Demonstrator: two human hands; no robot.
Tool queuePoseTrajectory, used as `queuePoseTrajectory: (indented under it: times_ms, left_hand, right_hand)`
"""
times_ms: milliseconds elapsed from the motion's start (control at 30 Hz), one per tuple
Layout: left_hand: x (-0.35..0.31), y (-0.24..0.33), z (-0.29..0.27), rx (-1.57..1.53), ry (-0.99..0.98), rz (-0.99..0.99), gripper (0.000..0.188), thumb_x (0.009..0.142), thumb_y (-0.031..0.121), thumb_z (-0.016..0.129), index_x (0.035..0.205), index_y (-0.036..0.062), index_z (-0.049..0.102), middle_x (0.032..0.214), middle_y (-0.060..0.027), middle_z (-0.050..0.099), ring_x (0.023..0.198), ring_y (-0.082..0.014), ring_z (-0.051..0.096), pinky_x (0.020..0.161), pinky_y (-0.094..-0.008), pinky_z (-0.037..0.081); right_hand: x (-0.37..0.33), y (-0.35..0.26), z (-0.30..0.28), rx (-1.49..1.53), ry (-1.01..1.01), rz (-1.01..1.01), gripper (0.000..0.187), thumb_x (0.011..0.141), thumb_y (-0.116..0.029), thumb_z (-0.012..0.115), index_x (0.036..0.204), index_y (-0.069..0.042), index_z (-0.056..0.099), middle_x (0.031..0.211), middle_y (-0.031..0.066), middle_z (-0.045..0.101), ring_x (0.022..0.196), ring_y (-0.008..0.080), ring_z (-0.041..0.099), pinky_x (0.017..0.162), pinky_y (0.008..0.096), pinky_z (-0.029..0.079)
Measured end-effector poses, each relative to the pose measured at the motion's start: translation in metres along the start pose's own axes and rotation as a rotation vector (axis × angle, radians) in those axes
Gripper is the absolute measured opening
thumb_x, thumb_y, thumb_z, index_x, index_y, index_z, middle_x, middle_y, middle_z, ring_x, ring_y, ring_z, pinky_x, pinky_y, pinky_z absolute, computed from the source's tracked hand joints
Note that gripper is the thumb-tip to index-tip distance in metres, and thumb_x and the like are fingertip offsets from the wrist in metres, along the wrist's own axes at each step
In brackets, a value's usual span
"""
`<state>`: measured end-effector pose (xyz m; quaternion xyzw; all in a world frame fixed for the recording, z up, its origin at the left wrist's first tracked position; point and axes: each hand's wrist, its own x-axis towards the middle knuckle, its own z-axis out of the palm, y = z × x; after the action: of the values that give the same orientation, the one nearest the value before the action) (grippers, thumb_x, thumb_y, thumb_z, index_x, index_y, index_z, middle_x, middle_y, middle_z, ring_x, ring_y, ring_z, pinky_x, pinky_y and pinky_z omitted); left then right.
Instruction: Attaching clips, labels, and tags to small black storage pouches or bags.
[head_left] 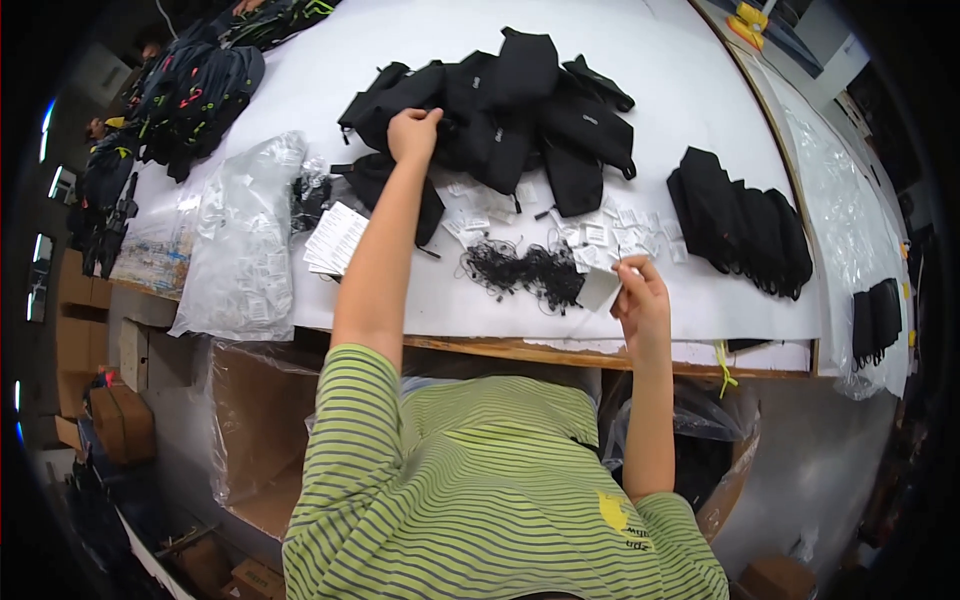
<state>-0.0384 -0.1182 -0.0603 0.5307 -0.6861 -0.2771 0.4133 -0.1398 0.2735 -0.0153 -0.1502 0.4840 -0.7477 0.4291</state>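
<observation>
Across the far middle of the white table lies a loose heap of black zip pouches [495,110]. My left hand [412,136] reaches onto the heap's left part, its fingers closed on the edge of a black fabric pouch [405,103]; the fingertips are partly hidden. Nearer me, my right hand [643,298] pinches a white hang tag [598,289] with a dark string at its top. Beside that tag is a tangle of black tag strings [525,273]. Small white packets [600,232] are scattered between the strings and the pouches.
A stack of white printed cards [338,240] lies left of my forearm, beside a clear plastic bag [245,240] of white packets. Black pouches in a row [740,225] lie at the right. Dark backpacks [195,95] pile up far left. The table's wooden edge [480,348] runs before me.
</observation>
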Motion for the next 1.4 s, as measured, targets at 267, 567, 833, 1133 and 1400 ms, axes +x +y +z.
queuePoseTrajectory:
  times_ms: [267,567,833,1133,1400]
  left_hand:
    - [-0.100,0.044,-0.032,-0.455,-0.199,0.234,0.021,0.079,0.015,0.073,0.084,-0.0040,0.067,0.068,-0.0005,0.062,0.062,-0.0060,0.051,0.058,-0.0237,0.043]
    - [-0.207,0.040,-0.092,-0.696,-0.725,-0.281,0.024,0.083,0.009,0.063,0.106,0.0057,0.071,0.076,0.0021,0.066,0.054,-0.0011,0.042,0.048,-0.0176,0.034]
    - [-0.223,0.027,-0.105,-0.475,-0.683,-0.176,0.014,0.083,0.010,0.067,0.094,0.0038,0.072,0.074,0.0041,0.066,0.055,0.0020,0.042,0.045,-0.0163,0.027]
    - [-0.249,0.040,-0.119,-0.393,-0.583,-0.124,0.009,0.081,0.008,0.067,0.088,0.0039,0.071,0.075,0.0052,0.060,0.055,-0.0022,0.037,0.049,-0.0190,0.028]
    - [-0.257,0.070,-0.137,-0.771,-0.276,-0.192,0.012,0.090,0.012,0.063,0.086,0.0011,0.067,0.085,-0.0021,0.066,0.065,-0.0051,0.050,0.057,-0.0189,0.039]
  right_hand:
    - [0.001,0.018,-0.006,-0.213,-0.047,-0.069,0.007,0.088,-0.010,0.062,0.092,-0.004,0.062,0.074,0.0002,0.061,0.044,0.0028,0.039,0.039,0.0197,0.024]
    - [0.021,0.045,0.050,-0.680,-0.025,-0.281,0.008,0.086,-0.010,0.066,0.087,-0.002,0.066,0.057,-0.0062,0.046,0.052,0.0017,0.035,0.046,0.0209,0.025]
    - [0.006,0.059,0.069,-0.884,-0.182,-0.352,0.013,0.080,-0.011,0.068,0.091,-0.004,0.068,0.064,0.0072,0.061,0.050,0.0109,0.052,0.049,0.0249,0.041]
    - [-0.006,0.069,0.061,-0.886,-0.204,-0.411,0.013,0.082,-0.009,0.069,0.093,-0.003,0.068,0.062,-0.0013,0.054,0.051,0.0044,0.043,0.048,0.0211,0.034]
    - [-0.008,0.043,0.041,-0.116,-0.225,-0.095,0.011,0.088,-0.005,0.061,0.095,-0.004,0.053,0.081,0.0031,0.061,0.075,0.0099,0.056,0.073,0.0235,0.044]
